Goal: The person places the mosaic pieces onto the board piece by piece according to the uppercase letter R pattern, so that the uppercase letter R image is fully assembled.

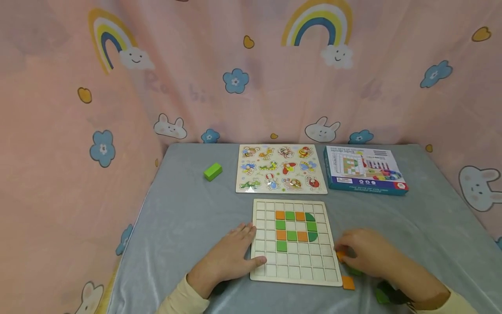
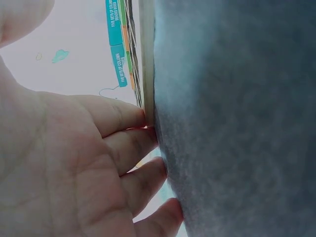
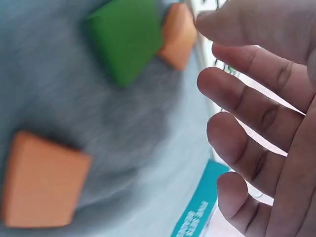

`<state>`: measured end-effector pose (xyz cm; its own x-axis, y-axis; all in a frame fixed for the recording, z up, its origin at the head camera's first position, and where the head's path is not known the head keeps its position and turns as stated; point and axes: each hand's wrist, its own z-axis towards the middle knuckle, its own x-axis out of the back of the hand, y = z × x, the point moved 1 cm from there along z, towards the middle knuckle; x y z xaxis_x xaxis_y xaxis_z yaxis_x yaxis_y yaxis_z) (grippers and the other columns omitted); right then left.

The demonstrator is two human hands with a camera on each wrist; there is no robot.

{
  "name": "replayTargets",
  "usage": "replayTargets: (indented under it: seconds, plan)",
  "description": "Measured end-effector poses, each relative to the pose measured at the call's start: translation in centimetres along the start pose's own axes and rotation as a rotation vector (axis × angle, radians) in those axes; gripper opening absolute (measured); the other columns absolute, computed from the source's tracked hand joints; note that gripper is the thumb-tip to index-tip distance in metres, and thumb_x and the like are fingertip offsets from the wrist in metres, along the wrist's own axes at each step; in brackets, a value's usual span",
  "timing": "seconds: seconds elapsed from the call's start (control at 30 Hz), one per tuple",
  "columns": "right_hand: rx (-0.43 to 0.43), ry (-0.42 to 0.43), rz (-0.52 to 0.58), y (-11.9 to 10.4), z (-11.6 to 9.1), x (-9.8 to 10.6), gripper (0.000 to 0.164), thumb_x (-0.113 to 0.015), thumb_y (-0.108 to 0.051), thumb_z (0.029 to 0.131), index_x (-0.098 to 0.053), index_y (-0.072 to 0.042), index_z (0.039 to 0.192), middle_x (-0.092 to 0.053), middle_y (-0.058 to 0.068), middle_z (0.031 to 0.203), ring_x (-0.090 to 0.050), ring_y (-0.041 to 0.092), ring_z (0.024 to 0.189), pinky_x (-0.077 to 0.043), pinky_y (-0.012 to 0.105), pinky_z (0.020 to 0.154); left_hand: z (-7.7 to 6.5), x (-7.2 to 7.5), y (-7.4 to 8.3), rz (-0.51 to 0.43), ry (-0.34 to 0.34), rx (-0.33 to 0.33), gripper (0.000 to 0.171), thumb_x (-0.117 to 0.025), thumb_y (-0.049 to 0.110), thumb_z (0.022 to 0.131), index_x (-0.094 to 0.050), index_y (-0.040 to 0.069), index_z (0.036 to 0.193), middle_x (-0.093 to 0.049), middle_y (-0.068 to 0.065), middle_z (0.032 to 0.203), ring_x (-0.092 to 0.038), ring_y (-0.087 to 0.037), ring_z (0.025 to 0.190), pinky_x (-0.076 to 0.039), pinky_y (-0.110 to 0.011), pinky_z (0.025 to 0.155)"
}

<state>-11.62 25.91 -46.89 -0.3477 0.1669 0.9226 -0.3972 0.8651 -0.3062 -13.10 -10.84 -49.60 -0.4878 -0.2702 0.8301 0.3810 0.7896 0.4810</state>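
A square wooden grid board (image 1: 296, 259) lies on the cloth, with orange, green and dark green tiles (image 1: 292, 236) forming a P-like outline. My left hand (image 1: 229, 253) rests at the board's left side, thumb over its surface. In the left wrist view, extended fingers (image 2: 126, 116) touch the board's edge (image 2: 147, 64). My right hand (image 1: 366, 253) hovers by the board's right edge, close to an orange tile (image 1: 340, 256). The right wrist view shows its fingers spread apart, the thumb beside an orange tile (image 3: 180, 37) and a green tile (image 3: 126, 39), none visibly held.
Another orange tile (image 1: 348, 282) lies near the board's lower right corner. Green pieces (image 1: 382, 296) are partly hidden under the right forearm. Behind the board are an insect puzzle (image 1: 280, 168) and a teal-sided box (image 1: 366, 170). A green block (image 1: 213, 172) lies back left.
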Motion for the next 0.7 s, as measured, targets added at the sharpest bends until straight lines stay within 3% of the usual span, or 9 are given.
replayTargets:
  seconds: [0.3,0.47,0.7]
  plan:
    - [0.072,0.015,-0.08,1.1,-0.7,-0.9,0.025,-0.091,-0.021,0.084,-0.085,-0.02,0.109,-0.073,-0.012,0.103,-0.071,0.018,0.096,-0.062,0.05,0.083,0.0,0.0,-0.4,-0.013,0.002,-0.001,0.094,-0.054,0.069,0.102,-0.034,0.003,0.167,-0.029,-0.011,0.173,-0.024,-0.029,0.16,-0.025,-0.05,0.127]
    - [0.106,0.019,-0.112,1.0,-0.3,-1.0,0.025,-0.09,-0.025,0.082,-0.084,-0.019,0.105,-0.072,-0.012,0.101,-0.068,0.015,0.092,-0.062,0.049,0.084,0.0,0.1,-0.4,-0.01,0.012,-0.006,0.093,-0.055,0.067,0.103,-0.035,0.002,0.166,-0.03,-0.012,0.173,-0.025,-0.03,0.16,-0.026,-0.051,0.127]
    - [-0.006,0.021,-0.105,-0.1,0.1,-0.1,0.024,-0.088,-0.028,0.08,-0.08,-0.019,0.1,-0.066,-0.015,0.091,-0.055,0.007,0.078,-0.058,0.04,0.076,0.0,-0.1,-0.3,-0.004,0.002,-0.011,0.094,-0.055,0.068,0.103,-0.033,0.003,0.167,-0.028,-0.011,0.174,-0.024,-0.029,0.16,-0.026,-0.05,0.127]
